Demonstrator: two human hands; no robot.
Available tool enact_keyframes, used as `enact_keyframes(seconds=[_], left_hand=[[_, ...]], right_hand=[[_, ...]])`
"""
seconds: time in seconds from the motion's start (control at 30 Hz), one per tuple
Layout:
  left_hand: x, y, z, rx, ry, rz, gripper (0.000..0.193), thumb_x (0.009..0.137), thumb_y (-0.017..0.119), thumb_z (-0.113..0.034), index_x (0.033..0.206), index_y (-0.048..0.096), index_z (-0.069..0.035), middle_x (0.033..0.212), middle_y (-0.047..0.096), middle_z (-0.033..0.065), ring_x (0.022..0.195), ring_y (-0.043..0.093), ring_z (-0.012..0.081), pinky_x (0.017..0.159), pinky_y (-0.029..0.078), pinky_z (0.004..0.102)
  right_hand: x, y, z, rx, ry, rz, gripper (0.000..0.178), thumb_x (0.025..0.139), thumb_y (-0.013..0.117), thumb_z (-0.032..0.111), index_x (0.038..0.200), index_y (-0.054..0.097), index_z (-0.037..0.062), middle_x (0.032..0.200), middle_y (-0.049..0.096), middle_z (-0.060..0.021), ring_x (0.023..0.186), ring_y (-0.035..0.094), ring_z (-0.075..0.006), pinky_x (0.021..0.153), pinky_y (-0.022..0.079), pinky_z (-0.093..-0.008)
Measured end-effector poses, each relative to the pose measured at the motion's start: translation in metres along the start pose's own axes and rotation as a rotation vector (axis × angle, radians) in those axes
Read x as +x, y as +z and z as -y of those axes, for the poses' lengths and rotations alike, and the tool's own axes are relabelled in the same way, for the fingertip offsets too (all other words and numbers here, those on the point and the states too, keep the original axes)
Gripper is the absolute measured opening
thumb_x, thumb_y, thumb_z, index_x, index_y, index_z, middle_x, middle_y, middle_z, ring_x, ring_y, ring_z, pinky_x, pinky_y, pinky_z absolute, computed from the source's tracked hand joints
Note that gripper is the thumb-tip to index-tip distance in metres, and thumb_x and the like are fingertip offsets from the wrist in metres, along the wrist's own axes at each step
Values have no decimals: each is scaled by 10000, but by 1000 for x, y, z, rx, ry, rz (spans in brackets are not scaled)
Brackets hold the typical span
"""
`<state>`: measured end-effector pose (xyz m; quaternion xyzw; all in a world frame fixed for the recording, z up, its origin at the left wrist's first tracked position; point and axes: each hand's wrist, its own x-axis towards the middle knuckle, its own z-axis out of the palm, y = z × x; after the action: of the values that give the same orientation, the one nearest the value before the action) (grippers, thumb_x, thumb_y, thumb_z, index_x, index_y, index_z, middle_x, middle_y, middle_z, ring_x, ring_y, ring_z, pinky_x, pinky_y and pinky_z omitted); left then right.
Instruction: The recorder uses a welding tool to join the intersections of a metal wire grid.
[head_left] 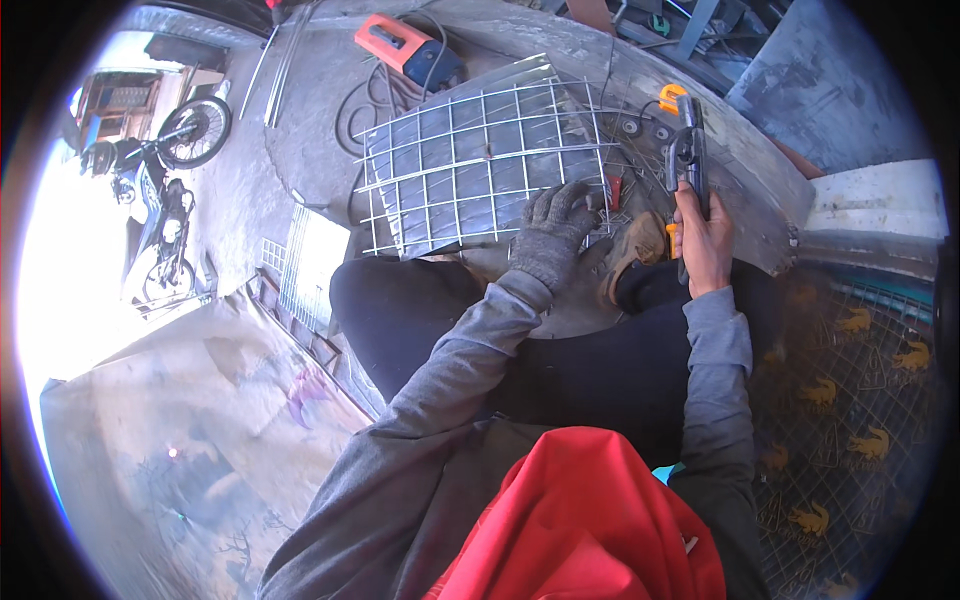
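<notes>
A welded wire grid (pixel 457 160) lies over a grey metal sheet (pixel 520 78) on the ground before me. My left hand (pixel 553 228), in a grey knit glove, has its bent fingers closed over the grid's near right corner. To the right of the grid, my bare right hand (pixel 704 240) is wrapped round a long dark tool (pixel 686 150) with orange parts, held lengthwise away from me. The tool's exact kind is unclear. A small red piece (pixel 614 192) lies just beyond the gloved fingers.
An orange and dark machine (pixel 408 50) with coiled cables stands beyond the grid. My brown shoe (pixel 637 246) is between my hands. Metal rods (pixel 284 70) lie at the far left, near a motorcycle (pixel 160 190). A low concrete ledge (pixel 745 150) runs along the right.
</notes>
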<state>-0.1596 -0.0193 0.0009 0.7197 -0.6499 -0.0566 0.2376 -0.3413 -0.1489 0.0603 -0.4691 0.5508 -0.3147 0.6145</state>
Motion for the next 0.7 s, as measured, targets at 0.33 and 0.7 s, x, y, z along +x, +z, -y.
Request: enact_keyframes(seconds=[0.33,0.7], left_hand=[[-20,-36,16,60,172,138,340,826,730,-173,1153,748,-266,1450,567,60,1373,506,347,1125,431,518],[-19,-58,11,91,-58,278,251,869,715,-287,1110,755,-233,1186,670,82,1162,633,321,1037,450,515]], right_hand=[[8,11,-5,13,-17,20,273,990,724,344,1017,644,85,742,538,40,518,480,-19,417,387,-216],[7,28,-3,42,-30,33,268,996,721,334,1011,642,78,740,542,40,518,490,-27,421,397,-215]])
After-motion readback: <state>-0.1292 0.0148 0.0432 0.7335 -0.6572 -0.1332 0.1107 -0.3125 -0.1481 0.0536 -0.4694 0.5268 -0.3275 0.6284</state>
